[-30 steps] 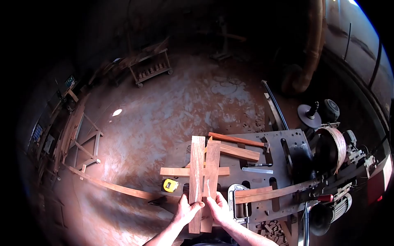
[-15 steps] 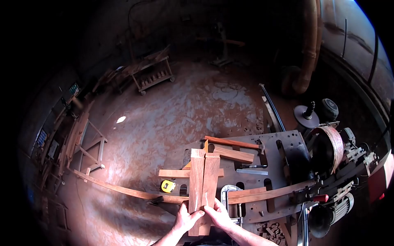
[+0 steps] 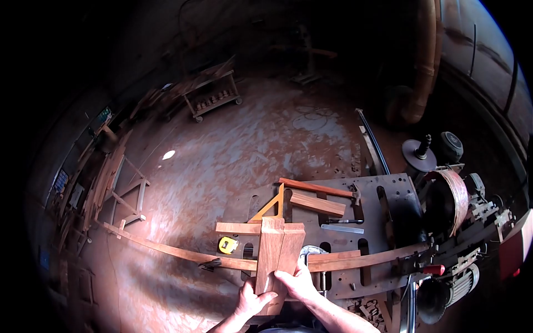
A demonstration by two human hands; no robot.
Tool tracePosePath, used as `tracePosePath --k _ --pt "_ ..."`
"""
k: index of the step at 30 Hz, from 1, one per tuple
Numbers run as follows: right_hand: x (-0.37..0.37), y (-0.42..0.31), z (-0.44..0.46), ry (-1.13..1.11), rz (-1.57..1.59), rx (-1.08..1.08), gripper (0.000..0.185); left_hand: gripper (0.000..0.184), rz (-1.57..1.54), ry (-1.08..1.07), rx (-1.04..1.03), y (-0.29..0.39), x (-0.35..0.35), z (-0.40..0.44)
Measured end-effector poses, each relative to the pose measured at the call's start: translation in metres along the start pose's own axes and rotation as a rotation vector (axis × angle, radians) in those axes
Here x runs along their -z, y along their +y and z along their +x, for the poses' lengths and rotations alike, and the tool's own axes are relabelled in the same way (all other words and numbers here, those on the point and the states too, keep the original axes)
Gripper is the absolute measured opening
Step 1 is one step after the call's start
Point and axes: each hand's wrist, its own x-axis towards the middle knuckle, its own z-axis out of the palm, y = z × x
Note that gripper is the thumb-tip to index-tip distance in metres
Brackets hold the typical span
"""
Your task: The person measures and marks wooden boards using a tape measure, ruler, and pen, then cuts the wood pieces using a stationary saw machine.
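Two wooden boards (image 3: pixel 270 252) lie side by side in my hands, above the near edge of the metal workbench (image 3: pixel 383 238). My left hand (image 3: pixel 251 300) is closed on their lower left edge, thumb on the face. My right hand (image 3: pixel 296 283) wraps the right edge a little higher, its thumb across the face. Just beyond the boards' far end stand a yellow try square (image 3: pixel 281 202) and a short wooden piece (image 3: pixel 237 228). A metal clamp (image 3: pixel 312 252) sits beside my right hand, on a long curved wooden strip (image 3: pixel 166 254). The boards hide the strip's middle.
A yellow tape measure (image 3: pixel 227 245), a hammer (image 3: pixel 325 188), a wooden block (image 3: pixel 317 205), a pen (image 3: pixel 345 221) and a pale flat strip (image 3: pixel 342 228) lie on the bench. Machinery with a large wheel (image 3: pixel 455 200) stands right. A wheeled cart (image 3: pixel 214 102) stands far back.
The boards have come nearer and lower, their far ends closer together, uncovering more of the try square. My right hand has slid upward along them. The view has shifted slightly.
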Motion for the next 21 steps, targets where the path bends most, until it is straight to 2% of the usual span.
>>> tracePosePath --k 21 --pt "0.0039 0.0019 0.0032 0.01 0.067 -0.025 0.053 0.063 -0.031 -0.029 0.037 0.0014 -0.0023 0.0044"
